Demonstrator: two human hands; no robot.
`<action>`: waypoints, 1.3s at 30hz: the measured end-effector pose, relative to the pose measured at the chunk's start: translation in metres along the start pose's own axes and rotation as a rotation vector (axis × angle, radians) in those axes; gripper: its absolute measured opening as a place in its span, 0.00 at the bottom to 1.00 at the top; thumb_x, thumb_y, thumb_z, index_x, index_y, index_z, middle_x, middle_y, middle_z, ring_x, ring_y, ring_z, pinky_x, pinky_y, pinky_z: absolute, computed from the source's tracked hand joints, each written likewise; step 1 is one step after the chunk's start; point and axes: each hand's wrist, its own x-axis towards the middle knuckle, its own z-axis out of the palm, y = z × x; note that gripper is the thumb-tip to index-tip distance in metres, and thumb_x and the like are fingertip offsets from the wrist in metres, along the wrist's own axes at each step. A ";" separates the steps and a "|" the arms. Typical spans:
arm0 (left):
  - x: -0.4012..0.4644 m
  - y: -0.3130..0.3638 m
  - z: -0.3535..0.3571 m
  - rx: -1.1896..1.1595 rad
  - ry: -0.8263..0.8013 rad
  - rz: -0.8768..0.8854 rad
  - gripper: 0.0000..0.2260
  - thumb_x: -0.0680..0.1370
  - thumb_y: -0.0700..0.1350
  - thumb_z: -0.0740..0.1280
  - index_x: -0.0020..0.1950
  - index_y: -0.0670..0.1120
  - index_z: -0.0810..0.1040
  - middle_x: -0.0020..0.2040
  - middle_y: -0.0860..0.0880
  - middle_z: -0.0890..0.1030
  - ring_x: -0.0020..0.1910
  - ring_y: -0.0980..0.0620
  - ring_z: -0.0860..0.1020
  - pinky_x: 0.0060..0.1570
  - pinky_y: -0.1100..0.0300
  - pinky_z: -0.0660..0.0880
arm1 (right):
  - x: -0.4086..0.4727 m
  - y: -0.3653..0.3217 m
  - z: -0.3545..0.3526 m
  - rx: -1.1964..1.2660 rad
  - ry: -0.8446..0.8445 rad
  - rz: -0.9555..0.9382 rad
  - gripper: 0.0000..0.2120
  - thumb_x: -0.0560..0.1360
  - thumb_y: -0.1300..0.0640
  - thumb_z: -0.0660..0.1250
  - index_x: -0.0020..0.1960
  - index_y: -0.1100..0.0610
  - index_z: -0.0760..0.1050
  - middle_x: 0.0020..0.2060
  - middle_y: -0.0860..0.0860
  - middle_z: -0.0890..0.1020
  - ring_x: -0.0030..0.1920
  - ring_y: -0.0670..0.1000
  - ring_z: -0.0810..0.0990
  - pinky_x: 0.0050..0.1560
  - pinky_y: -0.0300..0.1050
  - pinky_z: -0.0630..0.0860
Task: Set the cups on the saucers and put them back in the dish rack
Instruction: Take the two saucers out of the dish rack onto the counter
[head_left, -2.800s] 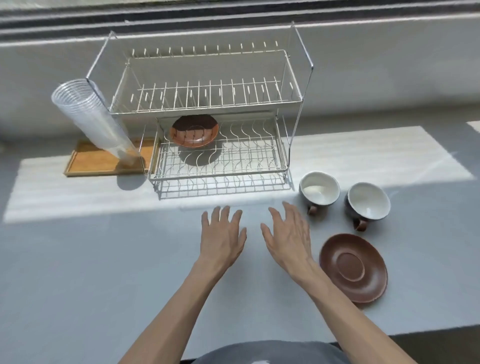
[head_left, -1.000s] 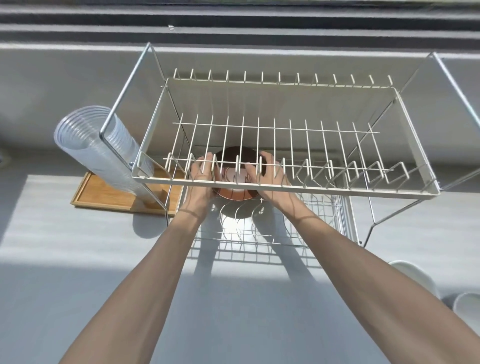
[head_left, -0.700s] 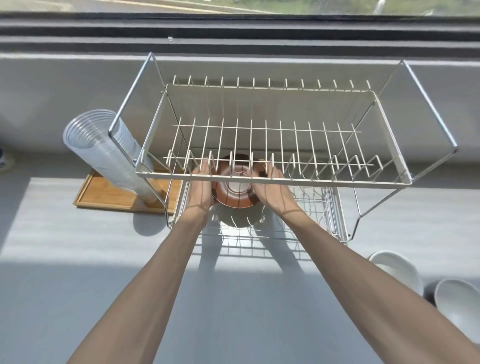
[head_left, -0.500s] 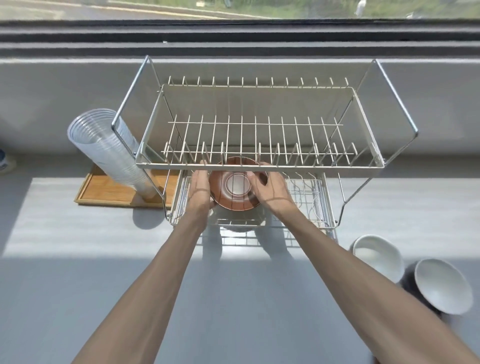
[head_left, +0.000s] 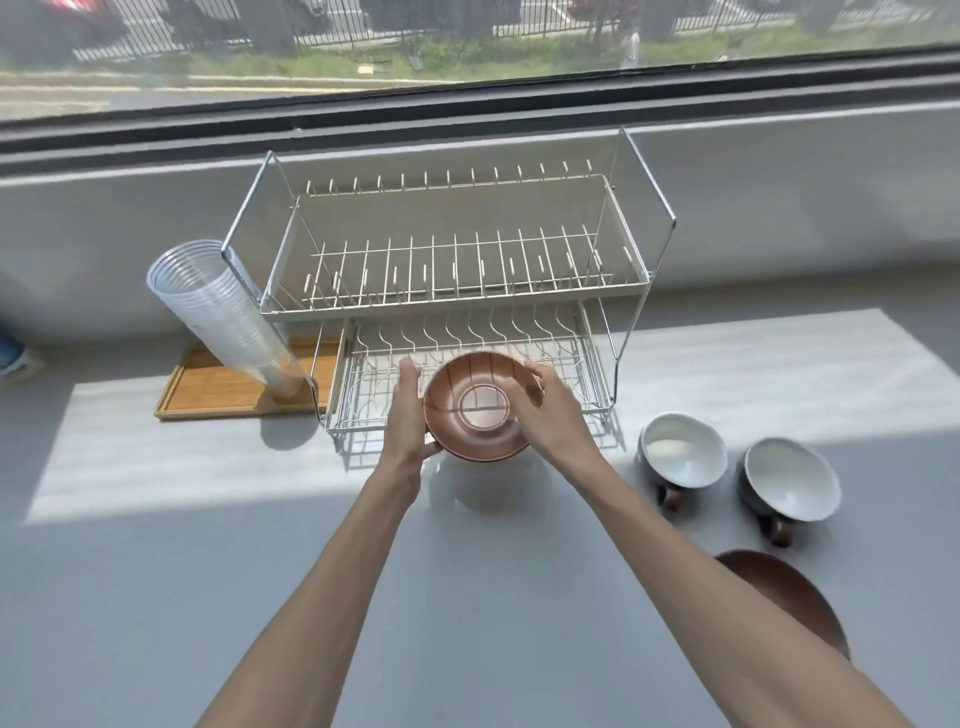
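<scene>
A brown saucer (head_left: 480, 408) hangs in the air just in front of the wire dish rack (head_left: 452, 291), tilted toward me. My left hand (head_left: 408, 410) grips its left rim and my right hand (head_left: 545, 410) grips its right rim. Two grey cups with white insides stand on the counter to the right, one nearer the rack (head_left: 680, 449) and one further right (head_left: 789, 478). A second brown saucer (head_left: 779, 590) lies at the lower right, partly hidden by my right forearm.
A stack of clear plastic cups (head_left: 223, 312) leans on a wooden tray (head_left: 213, 389) left of the rack. The grey counter (head_left: 156, 597) stretches toward me. A window ledge runs behind the rack.
Both hands reached into the rack's lower tier, took hold of the saucer and drew it out toward me. My head has pulled back, so the cups and second saucer are in view again.
</scene>
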 end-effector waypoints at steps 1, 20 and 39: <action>-0.005 -0.004 0.001 0.009 -0.010 0.000 0.29 0.80 0.67 0.49 0.77 0.55 0.62 0.68 0.49 0.74 0.62 0.47 0.76 0.47 0.53 0.75 | -0.008 0.004 -0.004 0.004 0.014 0.000 0.25 0.77 0.43 0.66 0.68 0.56 0.73 0.53 0.49 0.81 0.55 0.51 0.80 0.60 0.48 0.75; -0.089 -0.102 0.039 0.094 -0.153 -0.118 0.27 0.79 0.68 0.50 0.73 0.58 0.66 0.65 0.48 0.74 0.62 0.46 0.76 0.58 0.48 0.76 | -0.137 0.105 -0.047 0.117 0.221 0.227 0.24 0.77 0.40 0.60 0.67 0.53 0.73 0.63 0.51 0.79 0.65 0.51 0.76 0.68 0.55 0.71; -0.104 -0.138 0.067 0.165 -0.175 -0.199 0.28 0.80 0.67 0.50 0.75 0.56 0.65 0.64 0.48 0.74 0.56 0.50 0.79 0.57 0.50 0.76 | -0.163 0.145 -0.066 0.100 0.207 0.338 0.23 0.80 0.44 0.60 0.71 0.54 0.70 0.68 0.54 0.75 0.71 0.52 0.71 0.72 0.53 0.67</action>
